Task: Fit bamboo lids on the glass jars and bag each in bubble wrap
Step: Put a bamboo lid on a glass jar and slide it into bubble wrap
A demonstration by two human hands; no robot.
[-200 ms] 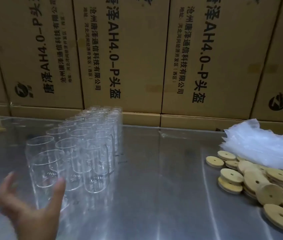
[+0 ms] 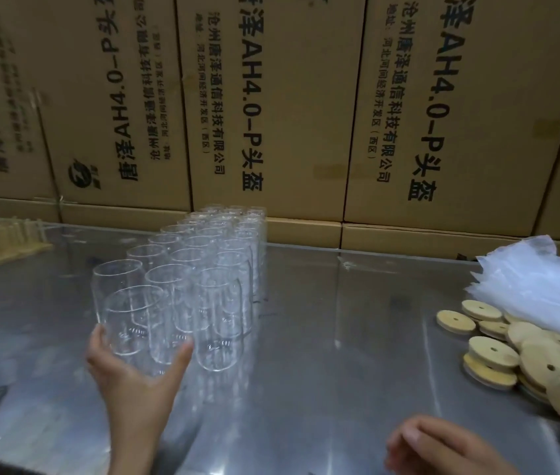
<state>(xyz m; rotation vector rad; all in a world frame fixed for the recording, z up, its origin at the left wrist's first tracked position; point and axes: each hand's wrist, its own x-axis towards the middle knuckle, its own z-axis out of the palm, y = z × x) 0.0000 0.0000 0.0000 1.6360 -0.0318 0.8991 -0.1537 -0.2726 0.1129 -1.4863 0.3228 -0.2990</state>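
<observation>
Glass jars (image 2: 199, 269) stand in three rows running toward the back; about eight show in each row, so roughly two dozen, though the far ones blur together. One more jar (image 2: 131, 320) sits at the front by itself. About a dozen bamboo lids (image 2: 492, 351) lie in a loose heap, some cut off at the edge. One pile of bubble-wrap bags (image 2: 538, 282). Five cardboard boxes (image 2: 271, 97) form the upper row behind. Two hands: the left hand (image 2: 134, 371) and the right hand (image 2: 439, 447).

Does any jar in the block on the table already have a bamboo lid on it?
No. Every glass jar stands open-mouthed, and the bamboo lids lie in a loose pile on the right side of the table.
</observation>
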